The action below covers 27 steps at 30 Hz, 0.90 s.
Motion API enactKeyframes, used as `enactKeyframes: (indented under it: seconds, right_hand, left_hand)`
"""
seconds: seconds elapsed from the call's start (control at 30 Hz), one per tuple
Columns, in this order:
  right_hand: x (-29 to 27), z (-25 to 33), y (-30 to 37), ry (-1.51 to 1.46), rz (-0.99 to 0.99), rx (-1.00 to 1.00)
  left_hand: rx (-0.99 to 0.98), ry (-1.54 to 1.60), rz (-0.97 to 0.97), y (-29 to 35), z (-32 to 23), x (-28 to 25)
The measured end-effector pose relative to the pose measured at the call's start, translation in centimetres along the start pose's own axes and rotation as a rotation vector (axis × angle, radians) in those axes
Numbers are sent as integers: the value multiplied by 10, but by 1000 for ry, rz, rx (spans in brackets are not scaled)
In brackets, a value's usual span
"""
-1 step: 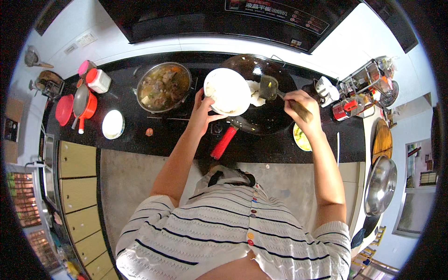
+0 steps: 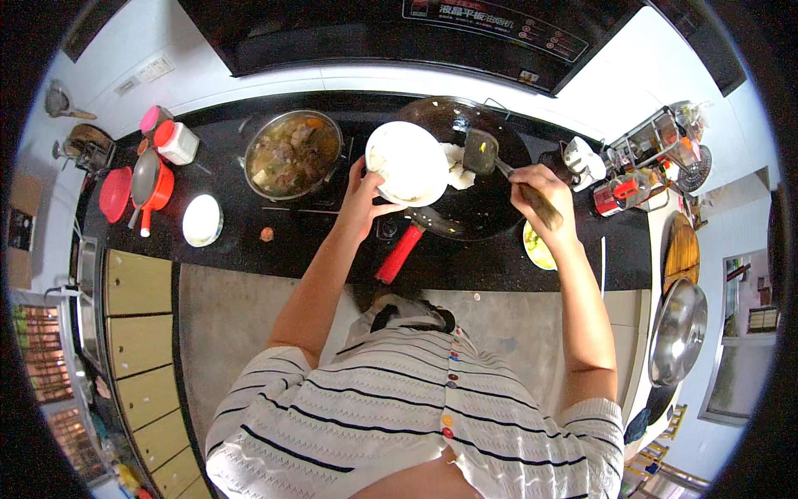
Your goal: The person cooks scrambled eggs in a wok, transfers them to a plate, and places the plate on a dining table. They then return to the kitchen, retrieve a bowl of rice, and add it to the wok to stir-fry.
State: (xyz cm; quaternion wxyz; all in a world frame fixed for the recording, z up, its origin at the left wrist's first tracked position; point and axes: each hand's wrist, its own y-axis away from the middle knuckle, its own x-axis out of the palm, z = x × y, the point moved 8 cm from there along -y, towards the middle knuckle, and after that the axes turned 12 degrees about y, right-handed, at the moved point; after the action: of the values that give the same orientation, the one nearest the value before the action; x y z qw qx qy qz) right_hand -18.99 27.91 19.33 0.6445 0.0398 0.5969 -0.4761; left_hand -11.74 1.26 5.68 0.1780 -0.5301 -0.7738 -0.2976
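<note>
Head view: left hand holds bowl over wok containing white clumps.

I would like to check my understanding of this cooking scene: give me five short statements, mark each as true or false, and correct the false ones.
1. The left hand holds a white bowl. True.
2. The right hand grips a knife. False: it grips a spatula.
3. The metal pot of food stands to the left of the dark wok. True.
4. The wok's long handle is blue. False: it is red.
5. White food shows between the bowl and the spatula. True.
</note>
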Motion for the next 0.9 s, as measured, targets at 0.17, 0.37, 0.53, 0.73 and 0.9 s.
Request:
enactKeyframes:
  seconds: [0.17, 0.37, 0.53, 0.73, 0.9]
  right_hand:
    - [-62, -1, 16, -34, -268, 23]
    - [-95, -13, 54, -555, -311, 547]
    - [-76, -16, 76, -629, -331, 660]
    - [-64, -14, 82, -796, -225, 795]
    - [-54, 6, 85, -868, -216, 757]
  left_hand:
    - [-4, -64, 32, -9, 15, 4]
    - [5, -113, -1, -21, 34, 8]
    - [20, -116, 24, -25, 47, 24]
    - [73, -149, 96, -25, 47, 40]
    - [145, -251, 117, -30, 55, 39]
